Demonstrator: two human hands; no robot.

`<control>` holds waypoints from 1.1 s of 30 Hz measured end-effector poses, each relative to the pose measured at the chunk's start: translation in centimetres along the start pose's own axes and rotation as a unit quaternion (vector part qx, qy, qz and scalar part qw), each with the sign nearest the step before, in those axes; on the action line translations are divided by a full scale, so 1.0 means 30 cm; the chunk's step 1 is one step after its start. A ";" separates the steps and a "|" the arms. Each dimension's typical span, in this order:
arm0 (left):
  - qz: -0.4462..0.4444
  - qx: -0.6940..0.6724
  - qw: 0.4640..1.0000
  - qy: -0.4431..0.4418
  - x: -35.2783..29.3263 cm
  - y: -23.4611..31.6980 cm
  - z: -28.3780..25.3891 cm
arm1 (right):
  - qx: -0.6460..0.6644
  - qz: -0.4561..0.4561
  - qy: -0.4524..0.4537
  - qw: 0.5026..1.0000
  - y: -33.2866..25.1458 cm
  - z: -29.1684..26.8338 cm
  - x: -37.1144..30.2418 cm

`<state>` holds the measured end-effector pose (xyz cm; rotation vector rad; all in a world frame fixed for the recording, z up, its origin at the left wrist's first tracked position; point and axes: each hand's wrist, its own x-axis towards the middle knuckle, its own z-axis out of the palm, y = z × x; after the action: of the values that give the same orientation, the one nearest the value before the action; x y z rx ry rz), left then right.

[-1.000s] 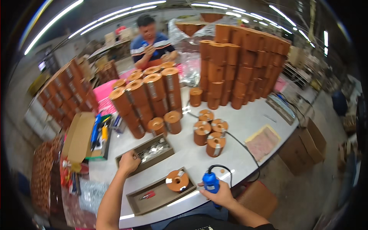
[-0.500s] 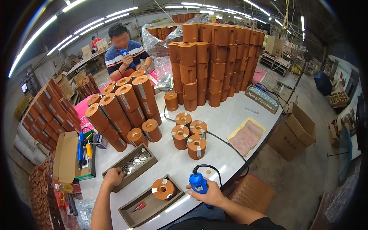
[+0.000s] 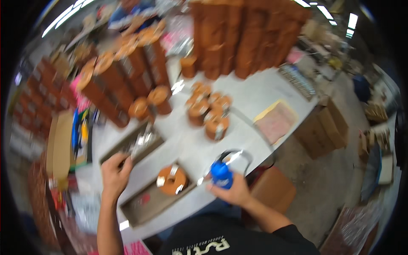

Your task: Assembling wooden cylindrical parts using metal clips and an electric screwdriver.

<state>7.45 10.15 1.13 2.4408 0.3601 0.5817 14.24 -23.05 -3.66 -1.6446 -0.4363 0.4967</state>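
My right hand [image 3: 231, 189] is wrapped around a blue corded electric hand tool [image 3: 221, 175], held upright over the table's near edge. My left hand [image 3: 114, 173] has its fingers curled together at the near end of a grey-brown tray [image 3: 111, 156]; whatever they pinch is too blurred to make out. Small shiny metal pieces [image 3: 143, 142] lie in that tray. A second long tray [image 3: 131, 216] sits between my hands. In it stands a round orange-brown cylinder [image 3: 172, 179] with a central hole and light tabs on top, beside a small red object [image 3: 145, 199].
Several similar cylinders [image 3: 216, 125] stand mid-table, with tall stacks [image 3: 238, 38] behind. A pink cloth pad [image 3: 276, 121] lies right, and the tool's cable [image 3: 261, 131] crosses the table. An open box of tools [image 3: 80, 131] is at left. Another person [image 3: 131, 17] sits across.
The view has tipped downward and blurred. My left hand has come up from the tray of metal pieces, fingers now curled together. The right hand still grips the blue tool.
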 end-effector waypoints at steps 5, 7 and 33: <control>-0.140 -0.315 0.899 -0.271 -0.246 0.268 -0.035 | 0.176 0.045 -0.073 0.981 -0.112 0.046 -0.005; -0.162 -0.353 0.873 -0.296 -0.295 0.293 -0.003 | 0.176 0.042 -0.126 0.975 -0.146 0.071 0.008; 0.149 0.027 0.987 0.061 -0.338 0.241 0.184 | 0.092 0.091 -0.025 0.991 -0.103 0.204 0.064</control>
<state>2.19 -2.08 -1.73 2.5369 0.0587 0.8618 12.45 -16.53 -1.37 -1.5022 -0.2705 0.6949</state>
